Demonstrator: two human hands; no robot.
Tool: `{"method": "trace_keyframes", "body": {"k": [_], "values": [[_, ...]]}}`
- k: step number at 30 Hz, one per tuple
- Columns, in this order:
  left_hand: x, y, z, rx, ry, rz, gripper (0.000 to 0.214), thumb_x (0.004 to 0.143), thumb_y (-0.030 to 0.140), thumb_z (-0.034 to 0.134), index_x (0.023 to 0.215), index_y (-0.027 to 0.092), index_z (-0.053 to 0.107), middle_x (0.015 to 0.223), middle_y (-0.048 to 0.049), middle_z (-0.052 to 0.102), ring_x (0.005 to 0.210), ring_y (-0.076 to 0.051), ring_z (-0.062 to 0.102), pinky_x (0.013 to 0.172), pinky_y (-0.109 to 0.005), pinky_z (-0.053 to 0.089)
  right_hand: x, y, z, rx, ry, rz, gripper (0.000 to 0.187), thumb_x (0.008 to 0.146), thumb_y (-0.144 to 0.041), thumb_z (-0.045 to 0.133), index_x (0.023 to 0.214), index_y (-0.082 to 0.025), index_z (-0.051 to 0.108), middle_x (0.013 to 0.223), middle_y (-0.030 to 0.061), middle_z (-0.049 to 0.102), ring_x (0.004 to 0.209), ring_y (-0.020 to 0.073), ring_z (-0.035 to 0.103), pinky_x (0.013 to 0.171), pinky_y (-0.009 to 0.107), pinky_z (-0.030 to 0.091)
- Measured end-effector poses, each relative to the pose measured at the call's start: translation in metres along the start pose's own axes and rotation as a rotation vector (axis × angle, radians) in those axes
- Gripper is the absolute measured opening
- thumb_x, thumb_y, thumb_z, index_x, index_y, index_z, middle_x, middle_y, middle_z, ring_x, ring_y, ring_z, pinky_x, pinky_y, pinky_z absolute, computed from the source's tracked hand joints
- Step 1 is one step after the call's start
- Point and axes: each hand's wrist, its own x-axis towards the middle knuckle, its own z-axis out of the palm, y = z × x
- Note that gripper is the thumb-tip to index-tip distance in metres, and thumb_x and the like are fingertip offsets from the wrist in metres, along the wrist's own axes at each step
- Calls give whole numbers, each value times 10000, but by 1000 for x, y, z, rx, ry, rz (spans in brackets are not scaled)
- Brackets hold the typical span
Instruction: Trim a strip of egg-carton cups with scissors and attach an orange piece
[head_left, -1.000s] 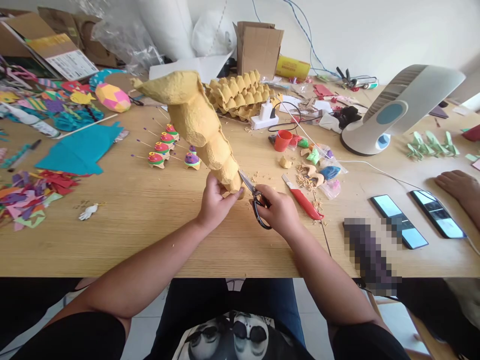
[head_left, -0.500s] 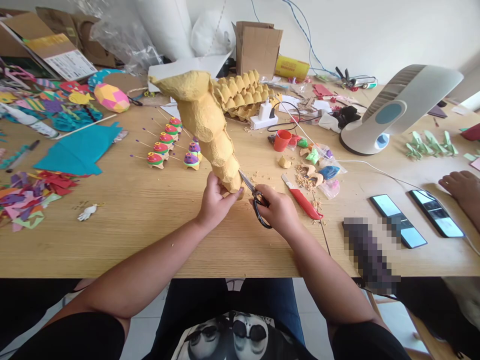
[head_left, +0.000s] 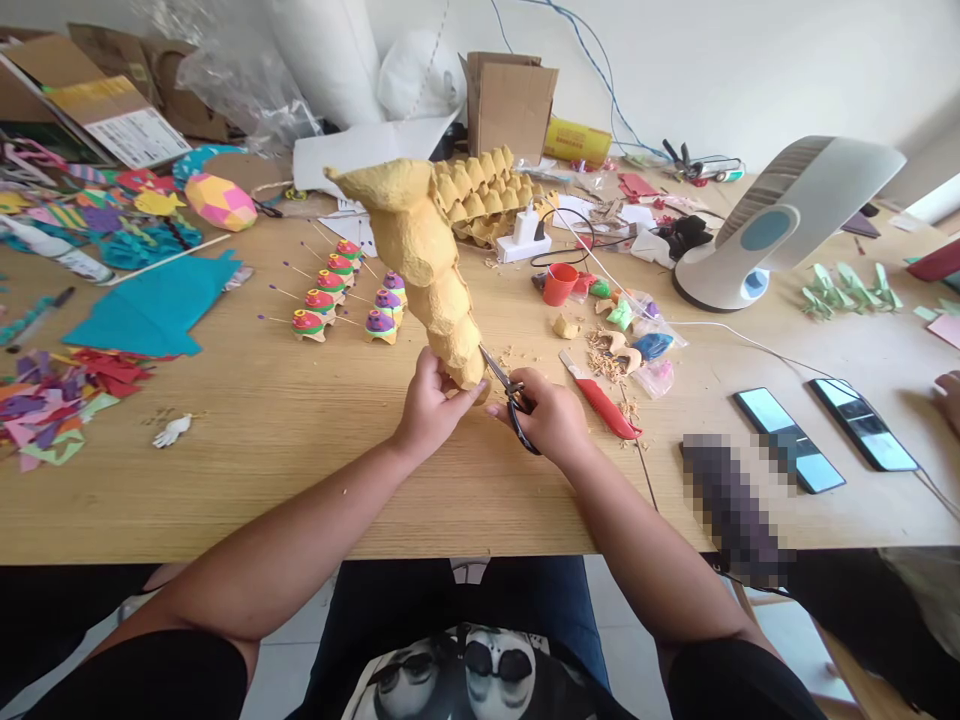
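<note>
The left hand [head_left: 429, 405] grips the lower end of a yellow egg-carton strip [head_left: 424, 255] that slants up and leftward over a wooden table [head_left: 360, 510]; the right hand [head_left: 559, 418] grasps black-handled scissors [head_left: 496, 369], blades against the strip's right edge. Just right lies a red-handled knife [head_left: 609, 408] beside shavings. Beyond, a red cup [head_left: 560, 290] stands upright, and a small clear bag [head_left: 654, 347] holds blue material. At the back, print on a yellow package [head_left: 577, 143] is too small to read, like the white label [head_left: 139, 137] on an open cardboard box [head_left: 86, 55]. Wood grain spreads left of the left hand; the table's near edge runs beneath both forearms.
</note>
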Motion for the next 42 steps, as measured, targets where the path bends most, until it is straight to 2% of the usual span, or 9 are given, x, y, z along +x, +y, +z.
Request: {"method": "trace_keyframes", "body": {"k": [9, 16, 20, 25, 28, 31, 34, 38, 42], "values": [[-1, -3, -1, -2, -4, -15, 583, 802, 413, 892, 1222, 237, 529, 1115, -56, 697, 1127, -240, 713, 971, -349, 589, 1, 6, -2, -124, 7, -79, 356, 975, -623, 650, 1048, -285, 733, 636, -3, 664, 607, 198, 596, 594, 271, 330], [0, -4, -1, -22, -17, -41, 576, 797, 417, 892, 1206, 240, 526, 1140, -58, 709, 1145, -242, 714, 968, -342, 590, 2, 6, -4, -204, -9, -49, 374, 986, -643, 620, 995, -280, 711, 646, 15, 662, 625, 219, 599, 587, 281, 292], [2, -1, 0, -68, -35, -59, 572, 789, 399, 899, 1199, 237, 534, 1147, -52, 718, 1113, -220, 716, 956, -321, 584, 4, 8, -3, -119, -18, -32, 371, 974, -640, 633, 995, -275, 696, 668, 8, 653, 634, 204, 584, 605, 274, 306], [6, 7, 1, -192, -34, -111, 558, 757, 362, 920, 1175, 230, 575, 1138, -47, 739, 1049, -191, 715, 930, -296, 570, 6, 11, -3, 141, -113, -22, 430, 936, -680, 636, 956, -250, 634, 637, -32, 562, 601, 167, 493, 593, 267, 310], [7, 12, 1, -285, -47, -170, 540, 739, 326, 936, 1161, 240, 611, 1076, -22, 749, 993, -169, 706, 893, -283, 568, 5, 10, -7, 255, -130, -57, 425, 927, -667, 641, 969, -246, 599, 701, -29, 567, 644, 167, 506, 619, 269, 343], [7, 16, 0, -376, -77, -253, 492, 724, 307, 946, 1109, 243, 646, 1029, -2, 751, 959, -162, 700, 869, -282, 565, 5, 7, -11, 256, -121, -76, 396, 936, -637, 641, 964, -245, 583, 742, -20, 580, 671, 171, 523, 636, 276, 355], [7, 20, 0, -444, -97, -339, 474, 696, 287, 958, 1074, 233, 677, 997, 2, 754, 925, -163, 697, 841, -282, 559, 5, 6, -13, 173, -65, -28, 371, 934, -609, 663, 948, -246, 588, 704, -25, 562, 639, 170, 493, 614, 282, 323], [7, 24, -2, -515, -139, -429, 493, 700, 288, 950, 1126, 219, 712, 1041, -29, 778, 966, -195, 724, 863, -309, 567, 6, 9, -11, 218, -18, -4, 347, 950, -583, 658, 1013, -245, 612, 740, -12, 600, 658, 174, 519, 614, 278, 339], [8, 24, -5, -584, -186, -471, 490, 744, 308, 914, 1183, 206, 723, 1097, -59, 793, 1046, -238, 745, 917, -352, 580, 6, 9, -10, 233, -39, -34, 355, 945, -579, 671, 1049, -241, 640, 738, -12, 610, 662, 174, 537, 616, 276, 360]]}}
